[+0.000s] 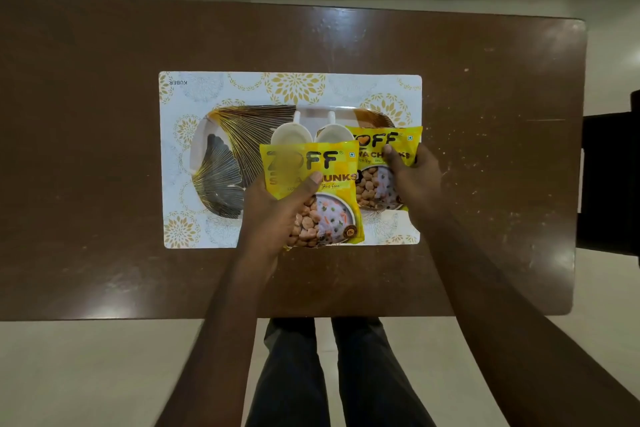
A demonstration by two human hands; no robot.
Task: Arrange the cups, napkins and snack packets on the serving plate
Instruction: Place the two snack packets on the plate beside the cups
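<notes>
1. The left grip (277,215) pinches the nearer snack packet (304,159). The thumb is pressed across its printed front, and the fingers are curled behind it, out of sight.
2. The right grip (414,172) holds the farther snack packet (379,140) by its right edge, with one fingertip laid on the front and the rest wrapped round the side.
3. Both packets face up toward the camera, and the nearer one overlaps the left side of the farther one. I cannot tell whether either packet is resting on anything.
4. Just beyond the packets, two white cups, one (290,134) and the other (330,134), stand side by side in the middle of the serving plate (239,135). Their handles point away from the person.
5. The plate lies on a patterned placemat (207,90), which sits on the brown surface (104,149). No napkins are in view.
6. Judged step: the cups seem settled and the packets are being placed. The napkins are still to come.
7. The next move calls for lowering each packet flat onto free plate area. The leaf-patterned left half looks open. The packets should go down without nudging the cups, and the thumbs should release only once each packet is supported.
</notes>
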